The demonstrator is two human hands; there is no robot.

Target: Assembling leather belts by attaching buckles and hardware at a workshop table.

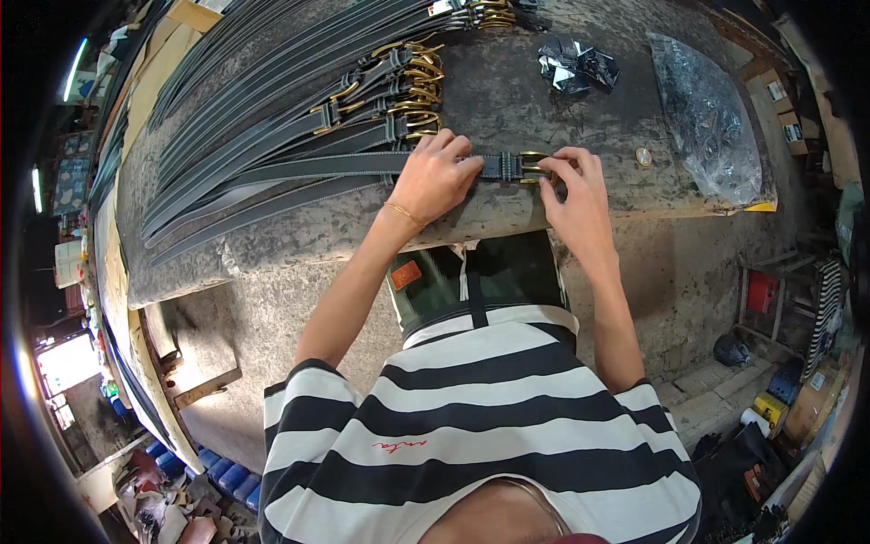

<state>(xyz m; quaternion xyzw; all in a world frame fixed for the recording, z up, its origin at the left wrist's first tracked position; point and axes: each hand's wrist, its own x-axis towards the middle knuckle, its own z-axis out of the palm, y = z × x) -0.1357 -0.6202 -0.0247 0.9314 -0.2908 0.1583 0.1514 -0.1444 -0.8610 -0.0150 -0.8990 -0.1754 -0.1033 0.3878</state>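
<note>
A dark grey belt [335,167] with light edge stitching lies crosswise near the front edge of the worktable [625,127]. My left hand [433,181] is closed on the belt's strap, a short way left of the buckle. The gold-coloured buckle [533,156] is at the belt's right end. Curled fingers of my right hand [577,190] pinch its outer side and partly hide it. Beyond my left hand, several similar belts [272,122] lie spread side by side, their gold buckles [424,77] bunched at the right.
Small glossy black pieces [578,68] form a pile at the far right of the table. Beside them lies a clear plastic bag [707,118], with a small round disc [643,157] nearer me. A low frame with a red item [761,292] stands on the floor at right.
</note>
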